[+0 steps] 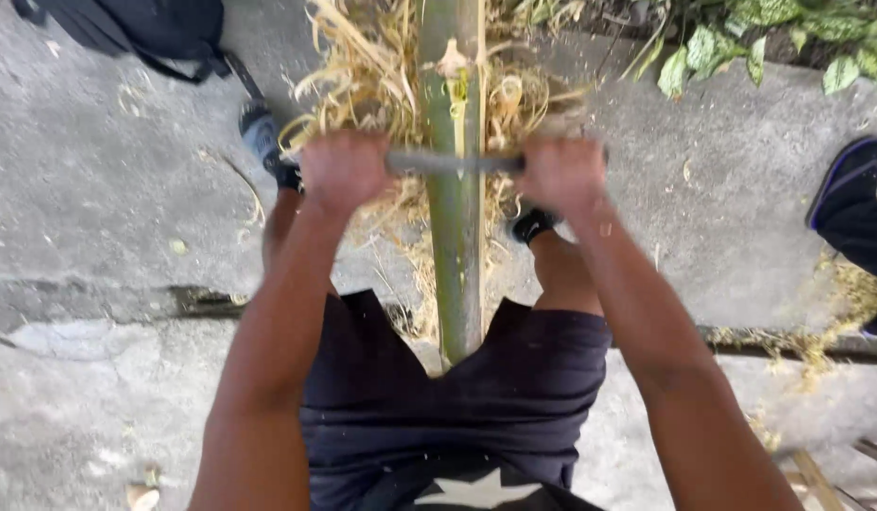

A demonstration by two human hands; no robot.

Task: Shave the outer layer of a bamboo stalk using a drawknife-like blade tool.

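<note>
A long green bamboo pole (455, 237) runs away from me between my legs. A dark metal blade (450, 163) lies crosswise over it. My left hand (345, 168) grips the blade's left end and my right hand (563, 175) grips its right end, both fists closed. Pale dry shavings (363, 85) are piled around the pole beyond my hands. My dark shorts and both knees fill the lower middle of the view.
Rough concrete ground (98, 189) with a crack and step edge (126, 303). A dark bag (136, 24) lies at top left. Green leaves (770, 43) at top right. Another person's dark shoe (850, 180) is at the right edge. Wooden sticks (817, 478) at bottom right.
</note>
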